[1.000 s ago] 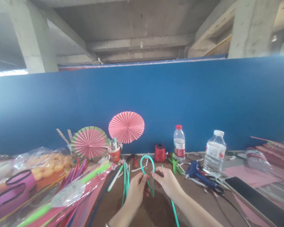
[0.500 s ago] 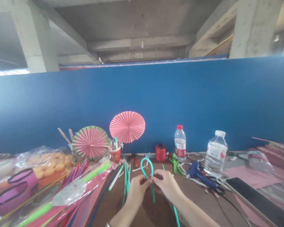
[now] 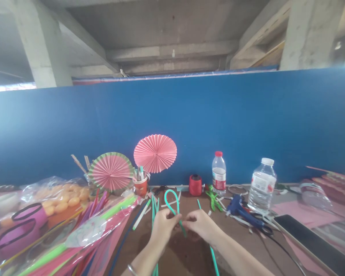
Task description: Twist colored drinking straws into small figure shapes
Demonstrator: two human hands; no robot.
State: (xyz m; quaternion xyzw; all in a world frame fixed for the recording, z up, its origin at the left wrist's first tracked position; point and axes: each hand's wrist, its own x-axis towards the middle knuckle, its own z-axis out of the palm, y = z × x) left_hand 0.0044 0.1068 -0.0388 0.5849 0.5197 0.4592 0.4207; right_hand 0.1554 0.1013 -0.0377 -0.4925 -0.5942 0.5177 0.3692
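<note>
A teal pipe cleaner (image 3: 166, 196) is bent into an upright loop, its ends crossing below. My left hand (image 3: 163, 226) is closed, pinching the pipe cleaner between thumb and fingers at the crossing. Just to the right, my right hand (image 3: 202, 226) has its thumb and fingers bent together beside the short tail under the crossing. Whether those fingertips grip the tail is hidden. More teal pipe cleaners (image 3: 153, 214) lie left of my left hand, partly behind it. Another single teal stem (image 3: 214, 260) runs beneath my right forearm.
Behind the hands are a red round container (image 3: 195, 186), a small green figure (image 3: 214, 199) and two water bottles (image 3: 219, 174). A blue glue gun (image 3: 244, 212) and a phone (image 3: 313, 241) lie right. Pink paper fans (image 3: 155, 153) and plastic-wrapped craft sticks (image 3: 86, 234) are left.
The loop and my left hand have shifted a little left. My right fingertips have drawn slightly apart from the left ones and sit lower.
</note>
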